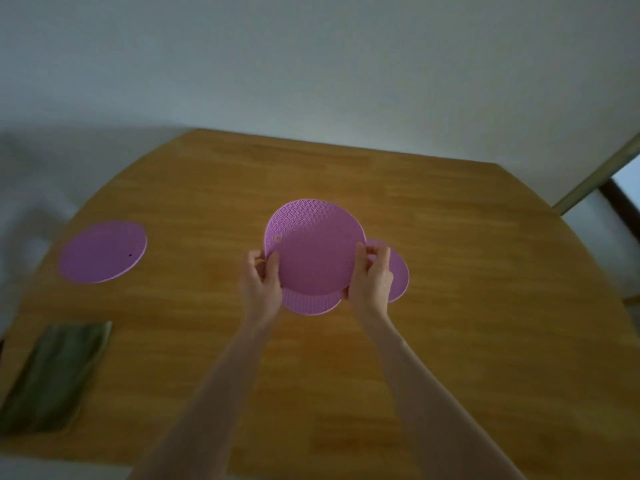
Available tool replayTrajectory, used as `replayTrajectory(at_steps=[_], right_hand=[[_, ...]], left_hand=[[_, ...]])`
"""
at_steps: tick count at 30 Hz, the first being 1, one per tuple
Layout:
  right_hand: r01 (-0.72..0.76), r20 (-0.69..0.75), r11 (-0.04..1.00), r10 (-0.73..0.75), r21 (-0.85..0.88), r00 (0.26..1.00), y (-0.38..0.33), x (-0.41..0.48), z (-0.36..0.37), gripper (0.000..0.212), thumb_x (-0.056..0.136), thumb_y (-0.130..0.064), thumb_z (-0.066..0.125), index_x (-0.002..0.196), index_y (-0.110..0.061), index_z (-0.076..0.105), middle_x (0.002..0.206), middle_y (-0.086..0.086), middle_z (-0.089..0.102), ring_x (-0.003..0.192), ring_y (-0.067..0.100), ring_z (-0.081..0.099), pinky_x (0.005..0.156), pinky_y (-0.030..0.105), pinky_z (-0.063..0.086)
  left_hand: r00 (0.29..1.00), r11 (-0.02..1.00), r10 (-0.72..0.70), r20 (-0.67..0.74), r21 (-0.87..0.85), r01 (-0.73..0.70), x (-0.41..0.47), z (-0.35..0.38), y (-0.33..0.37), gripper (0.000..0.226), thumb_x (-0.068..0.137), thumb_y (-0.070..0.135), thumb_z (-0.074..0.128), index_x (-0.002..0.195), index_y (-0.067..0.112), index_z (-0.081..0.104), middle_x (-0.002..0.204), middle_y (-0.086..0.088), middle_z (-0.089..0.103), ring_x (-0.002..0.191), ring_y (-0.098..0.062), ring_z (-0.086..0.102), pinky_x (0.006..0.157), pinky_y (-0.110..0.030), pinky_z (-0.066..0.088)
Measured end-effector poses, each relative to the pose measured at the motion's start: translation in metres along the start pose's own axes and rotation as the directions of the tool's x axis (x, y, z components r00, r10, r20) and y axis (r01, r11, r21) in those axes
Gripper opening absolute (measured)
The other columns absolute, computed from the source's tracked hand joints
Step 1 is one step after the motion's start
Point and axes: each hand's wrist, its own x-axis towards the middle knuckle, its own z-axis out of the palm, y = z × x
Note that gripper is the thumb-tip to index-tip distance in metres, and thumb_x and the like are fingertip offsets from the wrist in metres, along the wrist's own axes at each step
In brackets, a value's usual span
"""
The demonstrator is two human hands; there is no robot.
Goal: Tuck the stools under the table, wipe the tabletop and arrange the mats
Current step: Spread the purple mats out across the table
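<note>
Mat (313, 251), round and pink, sits at frame centre over two more mats (311, 304); left grip (263, 282) and right grip (372, 275) each pinch its edge above the bench (450, 306).

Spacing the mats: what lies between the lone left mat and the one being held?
Head view: only bare tabletop from the lone mat to the left hand gripping the held mat.

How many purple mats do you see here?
4. Left mat lies on the table; left hand and right hand hold the raised mat; lower mat peeks out beneath it; right mat shows behind the right hand. Others may be hidden.
</note>
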Motion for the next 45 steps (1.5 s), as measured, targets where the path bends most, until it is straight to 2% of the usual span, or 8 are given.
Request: replayTrajectory(at_steps=[4,8,14,24,28,33,39,45], right_hand=[[-0.056,0.080,0.995,0.049,0.084,0.996,0.006,-0.050,-0.003,0.017,0.101,-0.027,0.043,0.098,-0.010,0.042,0.079,0.015,0.061,0.038,0.019,0.053,0.030,0.025,0.038],[-0.090,0.137,0.989,0.074,0.118,0.988,0.019,-0.093,0.003,0.014,0.100,-0.024,0.046,0.096,-0.012,0.042,0.084,0.018,0.061,0.035,0.012,0.054,0.030,0.024,0.038],[-0.200,0.188,0.971,0.173,0.134,0.967,0.028,-0.145,0.026,0.012,0.099,-0.024,0.047,0.096,-0.013,0.044,0.085,0.013,0.063,0.039,0.011,0.057,0.032,0.025,0.042],[-0.300,0.224,0.954,0.289,0.012,0.931,0.051,-0.195,0.083,0.013,0.099,-0.024,0.047,0.099,-0.011,0.045,0.088,0.009,0.063,0.052,0.017,0.062,0.034,0.025,0.046],[-0.323,0.262,0.945,0.323,-0.043,0.909,0.062,-0.202,0.108,0.015,0.099,-0.025,0.047,0.100,-0.010,0.045,0.089,0.013,0.063,0.043,0.012,0.061,0.035,0.027,0.048],[-0.344,0.279,0.934,0.356,-0.095,0.892,0.072,-0.201,0.129,0.015,0.099,-0.024,0.047,0.101,-0.010,0.045,0.087,0.017,0.064,0.043,0.015,0.062,0.037,0.029,0.050],[-0.335,0.298,0.932,0.362,-0.139,0.883,0.080,-0.200,0.142,0.014,0.099,-0.022,0.048,0.104,-0.010,0.045,0.075,0.014,0.063,0.037,0.008,0.056,0.038,0.030,0.051],[-0.315,0.304,0.933,0.356,-0.176,0.884,0.086,-0.197,0.147,0.012,0.099,-0.023,0.049,0.103,-0.013,0.045,0.073,0.013,0.063,0.037,0.009,0.055,0.037,0.027,0.049]], left_hand=[[1.000,1.000,-0.027,-0.017,-0.008,0.027,-0.035,-0.041,-0.011,0.012,0.094,0.024,0.054,0.099,0.013,0.052,0.090,-0.009,0.063,0.073,-0.012,0.054,0.065,-0.031,0.046],[0.999,0.999,-0.027,-0.029,0.019,0.027,-0.062,-0.078,-0.021,0.010,0.095,0.021,0.053,0.096,0.012,0.052,0.078,0.001,0.060,0.065,-0.005,0.051,0.053,-0.012,0.040],[0.997,0.995,-0.052,-0.064,0.078,0.057,-0.075,-0.130,-0.045,0.009,0.094,0.020,0.055,0.097,0.011,0.053,0.087,-0.005,0.061,0.068,-0.005,0.053,0.053,-0.009,0.041],[0.978,0.973,-0.202,0.044,0.123,0.196,-0.069,-0.200,-0.099,0.012,0.094,0.025,0.054,0.100,0.014,0.053,0.083,-0.002,0.063,0.072,-0.014,0.057,0.058,-0.026,0.046],[0.972,0.958,-0.231,0.039,0.184,0.220,-0.060,-0.217,-0.113,0.011,0.095,0.024,0.053,0.101,0.014,0.051,0.081,0.003,0.061,0.071,-0.012,0.057,0.056,-0.024,0.045],[0.952,0.935,-0.306,0.014,0.194,0.297,-0.045,-0.226,-0.128,0.012,0.093,0.023,0.056,0.100,0.014,0.052,0.081,0.002,0.062,0.074,-0.020,0.061,0.066,-0.043,0.055],[0.947,0.923,-0.322,0.010,0.228,0.311,-0.035,-0.233,-0.139,0.012,0.092,0.024,0.058,0.097,0.015,0.052,0.082,-0.001,0.063,0.078,-0.026,0.064,0.068,-0.053,0.056],[0.938,0.908,-0.347,0.009,0.256,0.333,-0.029,-0.234,-0.143,0.011,0.089,0.027,0.061,0.094,0.021,0.053,0.087,-0.003,0.065,0.080,-0.026,0.066,0.068,-0.052,0.056]])
